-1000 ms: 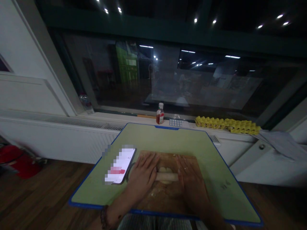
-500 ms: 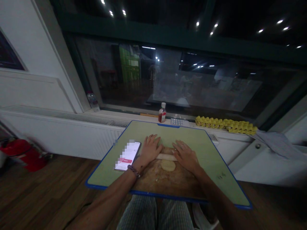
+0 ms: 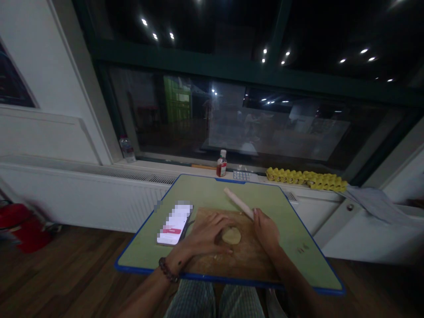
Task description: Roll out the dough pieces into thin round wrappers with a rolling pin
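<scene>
A flat round of dough lies on the wooden board, which rests on a light green table with a blue rim. My left hand is beside the dough on its left, fingers apart and curved around that edge; whether the fingertips touch it I cannot tell. In my right hand is one end of a pale rolling pin, closed around it. The pin slants away to the upper left, beyond the dough.
A lit phone lies left of the board. On the sill behind stand a small bottle with red liquid, a clear plastic bottle and yellow egg cartons. A red fire extinguisher is on the floor at left.
Both hands were flat on the rolling pin above the dough. My left hand has let go and come down beside the dough; my right hand has swung the pin aside by one end.
</scene>
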{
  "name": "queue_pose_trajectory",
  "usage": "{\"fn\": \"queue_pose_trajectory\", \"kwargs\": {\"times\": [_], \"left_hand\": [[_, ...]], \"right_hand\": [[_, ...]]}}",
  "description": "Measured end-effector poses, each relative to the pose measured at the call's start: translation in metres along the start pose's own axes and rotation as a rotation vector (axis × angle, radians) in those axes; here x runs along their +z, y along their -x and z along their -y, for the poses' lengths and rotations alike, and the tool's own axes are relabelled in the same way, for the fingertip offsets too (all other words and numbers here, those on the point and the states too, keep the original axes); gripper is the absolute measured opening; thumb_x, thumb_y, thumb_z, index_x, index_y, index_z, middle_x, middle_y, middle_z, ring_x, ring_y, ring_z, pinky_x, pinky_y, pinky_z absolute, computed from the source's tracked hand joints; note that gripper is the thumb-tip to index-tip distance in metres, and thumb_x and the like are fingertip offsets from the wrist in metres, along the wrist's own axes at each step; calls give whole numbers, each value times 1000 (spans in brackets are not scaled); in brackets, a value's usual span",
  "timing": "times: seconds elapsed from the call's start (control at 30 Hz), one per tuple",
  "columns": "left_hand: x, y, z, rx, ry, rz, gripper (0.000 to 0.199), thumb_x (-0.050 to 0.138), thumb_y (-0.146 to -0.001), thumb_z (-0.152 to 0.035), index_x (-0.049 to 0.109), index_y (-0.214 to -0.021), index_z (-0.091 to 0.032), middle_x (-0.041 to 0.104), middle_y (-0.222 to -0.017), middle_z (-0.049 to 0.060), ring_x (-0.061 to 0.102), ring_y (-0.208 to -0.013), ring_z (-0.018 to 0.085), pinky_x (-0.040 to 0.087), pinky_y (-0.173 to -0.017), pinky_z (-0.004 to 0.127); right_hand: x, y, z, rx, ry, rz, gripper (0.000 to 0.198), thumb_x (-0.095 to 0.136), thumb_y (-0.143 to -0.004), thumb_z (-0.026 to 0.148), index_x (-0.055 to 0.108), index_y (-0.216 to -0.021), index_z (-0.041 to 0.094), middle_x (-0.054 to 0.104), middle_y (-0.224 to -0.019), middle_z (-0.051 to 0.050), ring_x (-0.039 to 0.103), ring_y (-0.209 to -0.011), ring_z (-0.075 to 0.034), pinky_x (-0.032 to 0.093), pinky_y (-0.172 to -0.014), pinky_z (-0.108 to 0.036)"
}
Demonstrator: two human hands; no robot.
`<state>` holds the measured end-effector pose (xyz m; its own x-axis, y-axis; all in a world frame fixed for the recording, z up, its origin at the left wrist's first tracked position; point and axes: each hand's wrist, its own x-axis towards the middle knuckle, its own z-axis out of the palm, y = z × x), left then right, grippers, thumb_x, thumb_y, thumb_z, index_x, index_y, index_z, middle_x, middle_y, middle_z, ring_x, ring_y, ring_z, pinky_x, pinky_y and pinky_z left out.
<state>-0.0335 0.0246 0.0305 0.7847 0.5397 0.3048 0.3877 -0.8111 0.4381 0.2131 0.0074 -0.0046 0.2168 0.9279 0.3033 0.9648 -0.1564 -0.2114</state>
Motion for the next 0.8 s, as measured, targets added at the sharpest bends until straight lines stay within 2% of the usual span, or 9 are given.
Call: {"fn": "queue_pose_trajectory", "kwargs": {"times": [0.1, 0.2, 0.3, 0.4, 0.67, 0.8], "left_hand": [[13, -7, 6, -1, 2, 59, 75, 76, -76, -56, 50, -140, -26, 52, -139, 5, 45, -127, 29, 34, -109, 43], [21, -13, 8, -15, 38, 63, 59, 75, -79, -51, 59, -130, -25, 57, -132, 5, 48, -122, 28, 37, -107, 43], [25, -14, 7, -38, 137, -12, 46, 75, -81, -46, 65, -120, -25, 61, -123, 3, 52, -118, 25, 40, -105, 39], [33, -10, 8, -82, 219, -103, 42, 75, -81, -45, 66, -117, -25, 63, -119, 3, 55, -116, 22, 44, -103, 35], [59, -10, 18, -213, 280, -257, 36, 83, -73, -37, 71, -102, -21, 68, -112, 6, 59, -113, 26, 47, -100, 42], [54, -8, 6, -192, 207, -207, 28, 78, -80, -36, 72, -104, -22, 68, -111, 5, 59, -112, 27, 47, -100, 42]], "right_hand": [[-2, 2, -1, 10, 2, -3, 46, 18, -106, 33, 62, -110, 20, 73, -94, -7, 69, -78, -15, 41, -63, -24], [-5, 5, 0, 11, 10, 18, 43, 21, -106, 32, 62, -109, 20, 73, -94, -7, 69, -77, -15, 39, -63, -23], [-9, 6, 2, 8, -11, 25, 40, 24, -106, 31, 62, -109, 20, 73, -94, -7, 69, -77, -15, 39, -63, -22], [-8, 6, 1, 11, -33, 21, 40, 25, -105, 31, 63, -111, 20, 73, -93, -7, 69, -77, -16, 40, -64, -23], [-6, 8, 0, -13, -55, 22, 40, 24, -105, 30, 62, -113, 22, 73, -95, -6, 69, -80, -16, 41, -67, -23], [-6, 8, 2, -17, -40, 29, 41, 23, -105, 30, 63, -111, 23, 73, -95, -5, 69, -79, -15, 42, -66, -23]]}}
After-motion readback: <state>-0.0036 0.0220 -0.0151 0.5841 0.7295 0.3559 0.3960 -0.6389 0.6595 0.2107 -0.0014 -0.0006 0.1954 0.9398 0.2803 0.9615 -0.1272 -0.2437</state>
